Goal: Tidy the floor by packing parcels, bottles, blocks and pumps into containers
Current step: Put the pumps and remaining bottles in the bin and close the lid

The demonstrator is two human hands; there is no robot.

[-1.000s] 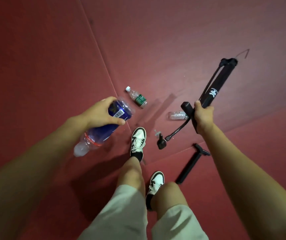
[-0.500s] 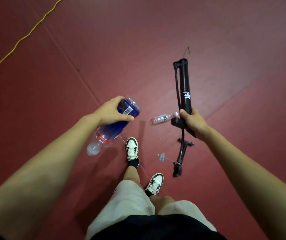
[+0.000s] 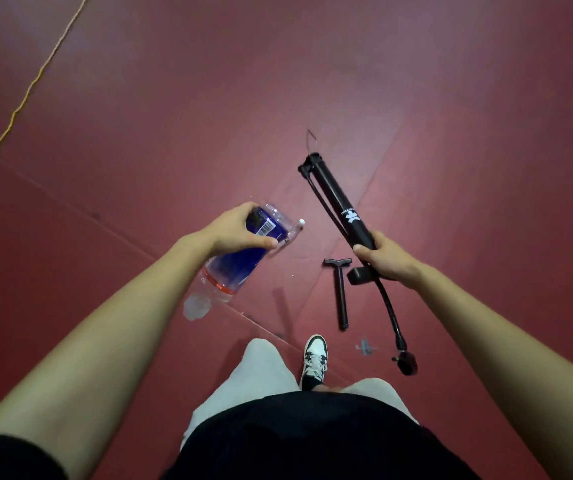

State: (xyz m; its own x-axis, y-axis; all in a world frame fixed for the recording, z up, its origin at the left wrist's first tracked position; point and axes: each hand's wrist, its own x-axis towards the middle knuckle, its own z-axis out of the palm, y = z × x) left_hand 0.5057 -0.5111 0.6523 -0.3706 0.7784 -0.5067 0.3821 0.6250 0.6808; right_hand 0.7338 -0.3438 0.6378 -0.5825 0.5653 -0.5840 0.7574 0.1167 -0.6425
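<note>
The floor (image 3: 451, 98) is a dull, dark red surface laid in large sheets, and it fills the whole view. Thin straight seams (image 3: 70, 199) cross it at angles; one runs from the left edge down towards the lower middle. A yellow twisted cord (image 3: 25, 98) lies on it at the upper left, slanting from the top edge down to the left edge. A small dark scuff (image 3: 96, 215) sits just beside the left seam. A faint grey cross mark (image 3: 365, 348) shows lower right of centre. Light is soft, brightest mid-floor, dimmer towards the corners.
</note>
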